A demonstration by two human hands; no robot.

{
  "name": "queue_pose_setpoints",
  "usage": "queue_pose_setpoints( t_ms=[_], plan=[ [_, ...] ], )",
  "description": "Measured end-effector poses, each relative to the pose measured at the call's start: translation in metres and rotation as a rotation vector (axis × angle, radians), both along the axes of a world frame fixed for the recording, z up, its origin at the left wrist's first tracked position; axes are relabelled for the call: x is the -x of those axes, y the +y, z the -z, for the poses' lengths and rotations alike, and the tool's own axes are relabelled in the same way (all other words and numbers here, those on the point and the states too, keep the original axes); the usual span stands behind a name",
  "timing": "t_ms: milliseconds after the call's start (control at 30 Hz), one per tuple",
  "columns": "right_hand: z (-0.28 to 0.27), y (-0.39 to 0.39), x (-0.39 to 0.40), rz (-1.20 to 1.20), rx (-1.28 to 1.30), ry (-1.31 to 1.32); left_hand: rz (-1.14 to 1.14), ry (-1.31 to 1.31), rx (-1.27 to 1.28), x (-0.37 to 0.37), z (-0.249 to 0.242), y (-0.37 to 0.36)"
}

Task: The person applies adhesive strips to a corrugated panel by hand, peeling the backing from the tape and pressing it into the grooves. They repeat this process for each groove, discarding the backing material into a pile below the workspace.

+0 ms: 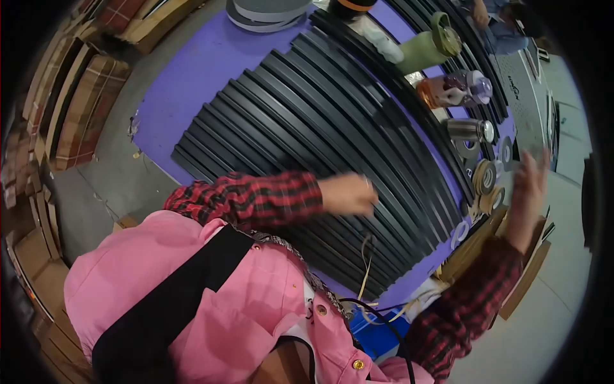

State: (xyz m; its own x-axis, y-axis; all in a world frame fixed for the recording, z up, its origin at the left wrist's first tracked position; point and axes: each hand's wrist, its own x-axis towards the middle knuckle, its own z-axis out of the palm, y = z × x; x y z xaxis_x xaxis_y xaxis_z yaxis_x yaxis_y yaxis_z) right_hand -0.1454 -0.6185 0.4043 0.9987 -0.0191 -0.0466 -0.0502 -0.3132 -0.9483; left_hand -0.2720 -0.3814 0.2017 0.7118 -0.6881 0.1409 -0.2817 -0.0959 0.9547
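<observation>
My left hand [348,194], at the end of a red-and-black plaid sleeve, is over a row of long black strips [307,121] laid side by side. Its fingers are curled together and slightly blurred; what they may hold does not show. Raised off to the right, past the table's edge, is my right hand [528,192]. It is smeared by motion, but its fingers look stretched out and I see nothing in them. The rolls of tape [486,178] at the table's side are nearest to it.
A purple table [173,105] bears the strips, a green bottle [425,51], an orange-tinted bottle [448,89], a steel flask [467,130] and large grey rolls [265,14]. Cardboard boxes [89,112] stand at left. A blue bin [377,336] is below. Another person [502,29] is at the far side.
</observation>
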Motion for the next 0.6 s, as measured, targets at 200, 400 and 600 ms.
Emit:
queue_pose_setpoints(
  t_ms=[200,400,600],
  plan=[
    [0.190,0.240,-0.047,-0.339,-0.149,0.433,-1.195,-0.256,-0.756,-0.126,0.115,0.199],
    [0.275,0.311,-0.049,-0.329,0.076,0.414,-1.124,0.130,-0.478,-0.134,0.117,0.209],
    [0.281,0.329,-0.057,-0.300,0.200,0.413,-1.109,0.056,-0.442,-0.130,0.114,0.204]
  ],
)
